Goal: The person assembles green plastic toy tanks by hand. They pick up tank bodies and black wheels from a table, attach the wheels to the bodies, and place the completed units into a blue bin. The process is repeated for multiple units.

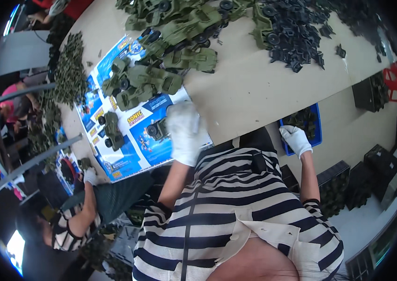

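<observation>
My left hand (183,132), in a white glove, is over the printed blue-and-white sheet on the table and blurred by motion. Its fingers do not show clearly. Right beside it is a small olive-green toy vehicle (156,130) with a black wheel; whether the hand touches it I cannot tell. Another green toy vehicle (111,131) lies on the sheet (128,161) farther left. Off the table's near edge, my gloved right hand (296,140) is at the side of a blue bin (317,122) holding dark green parts. Its fingers are curled in, and what they grip is hidden.
Green toy vehicle bodies (191,25) are heaped at the far side. Beyond them lies a pile of dark parts (294,33); small green pieces (70,70) cover the far left. A co-worker's gloved hand (90,176) is at lower left. Dark crates (381,164) and red stools (395,82) stand right.
</observation>
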Available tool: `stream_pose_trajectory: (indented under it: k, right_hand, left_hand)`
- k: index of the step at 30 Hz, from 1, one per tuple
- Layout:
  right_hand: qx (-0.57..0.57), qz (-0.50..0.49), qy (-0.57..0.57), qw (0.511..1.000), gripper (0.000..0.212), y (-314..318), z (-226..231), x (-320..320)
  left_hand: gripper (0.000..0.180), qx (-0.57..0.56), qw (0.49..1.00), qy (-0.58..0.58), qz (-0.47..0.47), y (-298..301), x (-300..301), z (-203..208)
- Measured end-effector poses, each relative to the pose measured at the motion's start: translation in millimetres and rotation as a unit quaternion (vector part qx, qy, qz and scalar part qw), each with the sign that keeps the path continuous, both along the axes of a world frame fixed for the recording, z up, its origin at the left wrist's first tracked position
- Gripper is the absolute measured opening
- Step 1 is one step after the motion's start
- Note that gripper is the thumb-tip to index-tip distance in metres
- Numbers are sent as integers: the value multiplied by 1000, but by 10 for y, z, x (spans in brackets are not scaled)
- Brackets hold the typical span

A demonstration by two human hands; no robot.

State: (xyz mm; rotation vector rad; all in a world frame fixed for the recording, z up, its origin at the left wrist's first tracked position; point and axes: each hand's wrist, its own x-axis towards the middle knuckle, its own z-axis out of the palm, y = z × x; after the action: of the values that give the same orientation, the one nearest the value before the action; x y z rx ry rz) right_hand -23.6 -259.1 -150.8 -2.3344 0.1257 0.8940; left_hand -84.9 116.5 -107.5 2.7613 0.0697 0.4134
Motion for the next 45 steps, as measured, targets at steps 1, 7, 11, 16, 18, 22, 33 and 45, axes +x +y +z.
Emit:
stream_pose_trajectory:
  k: [1, 7, 11, 16, 18, 22, 33, 45]
  right_hand:
    - [10, 27, -79, 996, 30, -21, -43, 54]
    - [-36, 101, -169, 980, 37, 295, 77, 916]
    - [-64, 82, -172, 980, 38, 220, 141, 1300]
    - [-99, 28, -286, 953, 37, 87, 14, 1682]
    - [-144, 24, -355, 924, 42, 66, -103, 1786]
    - [-95, 68, -430, 895, 41, -6, -603, 1843]
    - [31, 249, -432, 866, 47, 59, -532, 1699]
    - [39, 266, -343, 900, 52, -106, -588, 1977]
  left_hand:
    - [74, 94, 993, 24, 64, 235, -72, -14]
    - [98, 65, 949, 267, 157, 602, -128, -324]
    - [96, -65, 934, 350, 33, -2, 268, -70]
    - [55, -565, 721, 399, -44, -586, 819, -539]
    - [57, -574, 722, 386, 14, -663, 963, -674]
    - [51, -607, 724, 310, 107, -880, 848, -744]
    - [105, -671, 657, 85, 333, -1175, 624, -1108]
    - [76, -321, 815, 355, 327, -863, 459, -266]
